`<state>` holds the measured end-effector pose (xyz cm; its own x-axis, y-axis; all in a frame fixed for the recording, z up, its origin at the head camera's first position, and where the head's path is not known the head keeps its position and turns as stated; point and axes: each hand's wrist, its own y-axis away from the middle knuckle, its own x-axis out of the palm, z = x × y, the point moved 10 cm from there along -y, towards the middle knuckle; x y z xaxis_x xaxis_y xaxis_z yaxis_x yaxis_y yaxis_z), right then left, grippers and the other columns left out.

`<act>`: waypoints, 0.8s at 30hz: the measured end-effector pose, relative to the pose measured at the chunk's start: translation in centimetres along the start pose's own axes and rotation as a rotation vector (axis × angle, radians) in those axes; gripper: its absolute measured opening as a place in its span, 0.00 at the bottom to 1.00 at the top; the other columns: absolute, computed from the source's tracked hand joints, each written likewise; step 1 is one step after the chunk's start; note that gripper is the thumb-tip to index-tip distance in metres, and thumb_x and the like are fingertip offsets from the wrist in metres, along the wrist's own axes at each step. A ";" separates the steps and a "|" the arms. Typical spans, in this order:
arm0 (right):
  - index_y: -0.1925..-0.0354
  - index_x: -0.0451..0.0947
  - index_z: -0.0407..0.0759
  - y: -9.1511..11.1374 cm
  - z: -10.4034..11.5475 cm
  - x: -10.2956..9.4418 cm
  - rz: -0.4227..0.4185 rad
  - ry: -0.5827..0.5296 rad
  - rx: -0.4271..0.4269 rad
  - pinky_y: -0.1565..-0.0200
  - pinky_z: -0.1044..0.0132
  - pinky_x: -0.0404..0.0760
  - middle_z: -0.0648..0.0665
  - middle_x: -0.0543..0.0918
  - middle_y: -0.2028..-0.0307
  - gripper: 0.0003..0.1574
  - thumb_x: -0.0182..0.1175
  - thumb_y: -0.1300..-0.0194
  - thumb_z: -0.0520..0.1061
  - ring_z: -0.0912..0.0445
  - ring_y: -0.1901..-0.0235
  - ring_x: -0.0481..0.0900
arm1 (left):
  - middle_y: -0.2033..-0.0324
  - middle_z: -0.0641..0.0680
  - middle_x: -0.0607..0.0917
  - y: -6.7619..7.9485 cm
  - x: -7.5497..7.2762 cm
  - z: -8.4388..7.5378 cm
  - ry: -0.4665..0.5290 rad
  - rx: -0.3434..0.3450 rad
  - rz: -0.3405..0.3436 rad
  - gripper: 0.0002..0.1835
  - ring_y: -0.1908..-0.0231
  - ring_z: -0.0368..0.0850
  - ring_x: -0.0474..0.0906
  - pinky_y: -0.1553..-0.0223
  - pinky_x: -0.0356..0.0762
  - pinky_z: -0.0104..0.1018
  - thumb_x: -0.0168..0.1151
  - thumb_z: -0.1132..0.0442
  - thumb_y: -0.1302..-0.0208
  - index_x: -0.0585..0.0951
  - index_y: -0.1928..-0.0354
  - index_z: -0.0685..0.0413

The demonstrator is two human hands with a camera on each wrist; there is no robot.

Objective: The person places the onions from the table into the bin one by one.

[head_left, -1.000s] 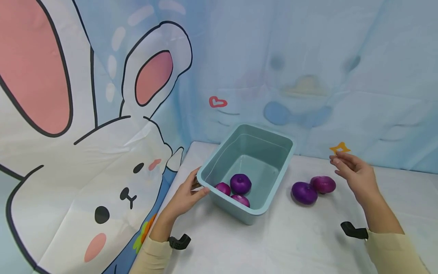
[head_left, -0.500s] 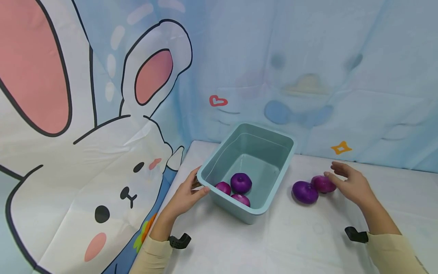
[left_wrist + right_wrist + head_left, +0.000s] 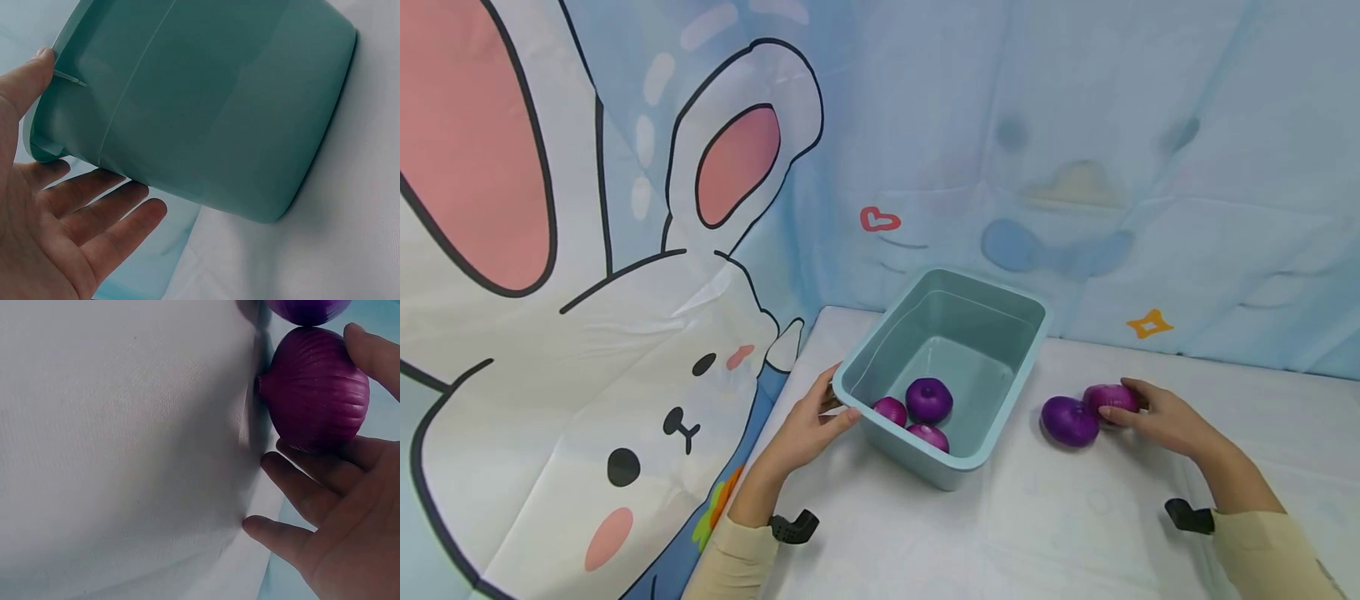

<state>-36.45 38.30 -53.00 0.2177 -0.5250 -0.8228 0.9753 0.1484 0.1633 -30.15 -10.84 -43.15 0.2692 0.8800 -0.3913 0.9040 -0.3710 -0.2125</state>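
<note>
In the head view my left hand (image 3: 805, 425) is at the near-left corner of a blue-green plastic bin (image 3: 917, 462). The left wrist view has its thumb on the rim and its other fingers spread, nearly straight, along the bin's side. Inside lie two reddish-purple onions and one glossy dark purple round vegetable (image 3: 928, 400). To the right of the bin, my right hand (image 3: 1168, 421) holds a red onion (image 3: 319, 394) between thumb and fingers. The onion sits at the white surface, against another dark purple round vegetable (image 3: 1069, 422).
White cloth (image 3: 1037, 533) covers the table. A blue printed backdrop (image 3: 1075, 108) rises behind the bin, and a rabbit-print sheet (image 3: 647, 367) stands along the left side. Both wrists wear small black devices, the right one (image 3: 1189, 517) close above the cloth.
My right hand has come down from beyond the onion and put its thumb and fingers around it. The left hand and bin have stayed in place.
</note>
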 end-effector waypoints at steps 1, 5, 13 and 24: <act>0.32 0.44 0.21 -0.1 -0.1 0.0 0.003 0.004 0.000 0.51 0.31 0.67 0.16 0.59 0.42 0.63 0.54 0.37 0.70 0.26 0.46 0.62 | 0.35 0.58 0.67 0.0 0.0 -0.1 -0.001 0.000 -0.002 0.39 0.41 0.55 0.70 0.49 0.75 0.47 0.63 0.57 0.35 0.54 0.27 0.49; 0.32 0.44 0.21 -0.4 -0.2 0.3 0.009 0.029 0.006 0.52 0.31 0.67 0.15 0.58 0.42 0.65 0.55 0.38 0.71 0.25 0.46 0.61 | 0.35 0.59 0.66 0.0 -0.1 -0.1 -0.003 0.000 -0.001 0.39 0.41 0.56 0.70 0.49 0.75 0.46 0.63 0.57 0.35 0.54 0.27 0.50; 0.32 0.44 0.20 -0.5 0.0 0.4 0.005 0.057 0.027 0.53 0.31 0.68 0.15 0.59 0.42 0.68 0.55 0.41 0.73 0.24 0.47 0.62 | 0.35 0.58 0.67 0.0 -0.1 -0.1 -0.001 -0.002 -0.004 0.39 0.41 0.55 0.70 0.50 0.75 0.46 0.63 0.56 0.35 0.54 0.27 0.49; 0.38 0.55 0.20 0.0 -0.3 -0.2 -0.060 0.028 0.030 0.61 0.42 0.77 0.21 0.69 0.49 0.63 0.58 0.42 0.73 0.33 0.55 0.71 | 0.35 0.50 0.67 -0.7 0.1 3.7 0.003 -0.002 -0.013 0.40 0.41 0.51 0.70 0.50 0.75 0.47 0.64 0.52 0.37 0.54 0.27 0.35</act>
<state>-36.53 38.67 -52.95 0.1578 -0.5089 -0.8463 0.9874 0.0918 0.1290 -31.98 -11.58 -46.37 0.2584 0.8856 -0.3860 0.9082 -0.3589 -0.2155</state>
